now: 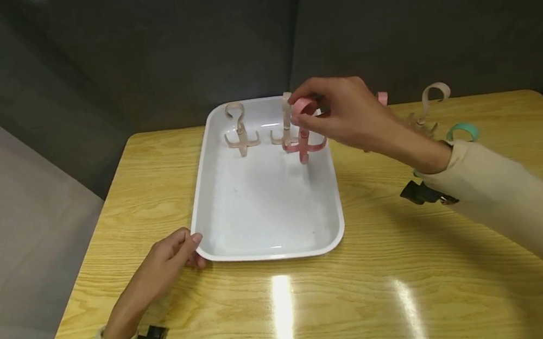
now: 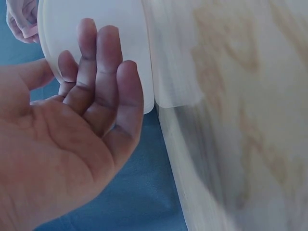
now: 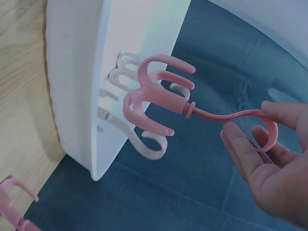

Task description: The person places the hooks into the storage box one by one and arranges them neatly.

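Covering most of the head view's lower part, the wood-grain worktop [image 1: 155, 180] carries a shallow white tray [image 1: 265, 208], whose long axis runs roughly from twelve o'clock to six. The right hand [image 1: 344, 108] is over the tray's one o'clock corner, its forearm stretching off toward four o'clock. The left hand [image 1: 169, 258] is at the seven o'clock corner, well apart from the hooks; it pinches the rim, thumb on top and index bent against the outer side, its remaining fingers loosely extended.

The pink four-pronged hanger hook [image 1: 304, 145] is with the right hand alone, over the tray's one o'clock part. Its prongs lie at six o'clock from the fingers, and its long axis looks near upright, loop at the top, prongs lowest and curling back up. Whether its base touches the tray floor is hard to judge from this angle. Thumb and fingers are closed round the loop, with only the hook's thickness between them.

Just beside it, at about eleven o'clock, one beige hook [image 1: 287, 118] stands in the tray; a second beige hook [image 1: 241, 134] stands farther off, toward ten. Outside the tray, toward three o'clock, lie more hooks partly hidden by the forearm, including a green hook [image 1: 464, 129].
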`<state>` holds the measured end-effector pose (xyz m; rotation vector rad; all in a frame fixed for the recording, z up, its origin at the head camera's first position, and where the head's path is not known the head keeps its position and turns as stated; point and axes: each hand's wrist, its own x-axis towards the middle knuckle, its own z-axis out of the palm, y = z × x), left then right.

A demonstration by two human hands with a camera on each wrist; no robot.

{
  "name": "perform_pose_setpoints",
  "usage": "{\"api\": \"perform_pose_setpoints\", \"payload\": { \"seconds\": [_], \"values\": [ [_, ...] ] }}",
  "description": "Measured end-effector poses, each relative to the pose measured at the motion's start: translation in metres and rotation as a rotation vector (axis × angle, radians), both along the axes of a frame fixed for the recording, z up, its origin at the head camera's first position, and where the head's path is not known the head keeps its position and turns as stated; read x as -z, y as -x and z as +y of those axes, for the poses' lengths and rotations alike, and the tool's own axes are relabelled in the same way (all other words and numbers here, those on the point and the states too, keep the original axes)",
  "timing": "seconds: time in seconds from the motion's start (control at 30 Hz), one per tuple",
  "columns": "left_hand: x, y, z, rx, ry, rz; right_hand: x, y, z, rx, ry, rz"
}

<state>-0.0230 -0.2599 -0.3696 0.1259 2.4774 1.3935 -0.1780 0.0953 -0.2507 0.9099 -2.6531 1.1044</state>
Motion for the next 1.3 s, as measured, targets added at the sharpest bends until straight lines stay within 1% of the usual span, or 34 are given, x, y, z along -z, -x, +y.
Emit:
{"api": "perform_pose_setpoints", "payload": {
  "seconds": [0.1,0.23,0.53,0.7,0.83,1.0,1.3],
  "values": [
    [0.000,0.000,0.000,-0.002,-0.009,-0.001,0.002,0.003,-0.008,-0.036,0.010,-0.014],
    [0.001,0.000,0.001,-0.001,-0.012,0.002,0.002,0.007,-0.017,-0.069,-0.003,-0.039],
    [0.001,0.001,0.003,0.014,-0.037,0.007,0.001,0.014,-0.033,-0.114,-0.076,-0.085],
    [0.001,0.001,0.004,0.012,-0.021,0.003,0.000,0.017,-0.042,-0.125,-0.100,-0.084],
    [0.000,0.001,0.004,0.011,-0.012,-0.003,0.000,0.019,-0.049,-0.145,-0.087,-0.064],
    [-0.001,0.001,0.005,0.018,-0.015,0.000,0.004,0.021,-0.060,-0.169,-0.080,-0.071],
    [0.001,0.000,0.005,0.020,0.000,0.021,0.017,0.025,-0.075,-0.218,-0.109,-0.073]
  ]
}}
